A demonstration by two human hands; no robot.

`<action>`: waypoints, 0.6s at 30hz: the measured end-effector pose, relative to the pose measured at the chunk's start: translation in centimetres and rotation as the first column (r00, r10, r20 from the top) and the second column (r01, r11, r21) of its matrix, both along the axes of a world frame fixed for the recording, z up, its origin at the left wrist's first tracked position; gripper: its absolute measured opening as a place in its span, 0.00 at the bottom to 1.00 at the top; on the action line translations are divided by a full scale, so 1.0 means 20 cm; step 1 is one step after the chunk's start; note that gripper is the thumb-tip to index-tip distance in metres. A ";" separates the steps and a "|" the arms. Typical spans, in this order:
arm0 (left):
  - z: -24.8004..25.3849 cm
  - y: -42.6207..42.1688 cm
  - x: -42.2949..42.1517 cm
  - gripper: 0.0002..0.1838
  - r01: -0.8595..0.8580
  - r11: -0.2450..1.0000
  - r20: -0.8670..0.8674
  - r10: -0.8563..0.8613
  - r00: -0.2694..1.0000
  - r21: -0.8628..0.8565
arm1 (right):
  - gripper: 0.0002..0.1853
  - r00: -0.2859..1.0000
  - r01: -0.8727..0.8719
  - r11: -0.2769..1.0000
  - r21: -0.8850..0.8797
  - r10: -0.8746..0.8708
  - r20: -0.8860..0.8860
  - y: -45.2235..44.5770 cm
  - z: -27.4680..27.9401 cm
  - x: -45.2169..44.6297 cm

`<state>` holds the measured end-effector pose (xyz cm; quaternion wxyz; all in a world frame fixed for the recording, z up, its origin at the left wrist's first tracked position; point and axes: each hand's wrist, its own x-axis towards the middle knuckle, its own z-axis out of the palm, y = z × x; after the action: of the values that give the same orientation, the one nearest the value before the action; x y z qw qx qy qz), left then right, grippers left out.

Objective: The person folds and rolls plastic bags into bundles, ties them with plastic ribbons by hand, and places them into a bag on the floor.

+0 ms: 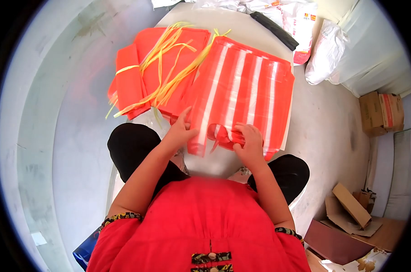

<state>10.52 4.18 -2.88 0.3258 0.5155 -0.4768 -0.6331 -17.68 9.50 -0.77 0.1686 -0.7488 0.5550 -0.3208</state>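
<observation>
A stack of red-and-white striped plastic bags (241, 86) lies flat in front of me, its near edge toward my lap. My right hand (250, 143) is closed on a bunched red-and-white plastic strip (222, 135) at the near edge of the stack, beside a cut-out gap. My left hand (180, 132) is at the stack's left near corner, thumb and fingers apart, with nothing visible in it. To the left lie folded plain red bags (169, 68), with yellow plastic ties (169, 88) strewn across them. One narrow red bundle (128, 79) has a yellow tie around it.
The pale table (214, 13) carries both stacks. At its far end are a black roll (274, 31) and white printed sacks (300, 27). A white plastic bag (327, 52) stands beyond the right edge. Cardboard boxes (381, 113) and opened cartons (350, 211) sit to the right.
</observation>
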 end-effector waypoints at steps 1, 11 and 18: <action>0.00 0.01 0.00 0.47 0.012 1.000 -0.020 -0.011 1.000 0.025 | 0.26 0.997 -0.029 0.998 -0.052 0.025 -0.077 0.01 0.02 0.02; 0.24 0.11 -0.01 0.47 0.077 0.994 0.064 -0.082 0.995 0.072 | 0.27 0.960 -0.254 0.926 -0.279 0.206 -0.191 -0.07 -0.02 0.33; 0.30 0.06 0.04 0.36 0.136 0.991 0.085 -0.134 0.987 -0.006 | 0.17 0.936 -0.351 0.820 -0.452 0.307 -0.171 -0.02 0.06 0.41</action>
<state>11.40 5.42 3.10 0.2649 0.5063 -0.5277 -0.6284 -9.51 9.04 0.35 0.0072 -0.8651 0.3286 -0.3789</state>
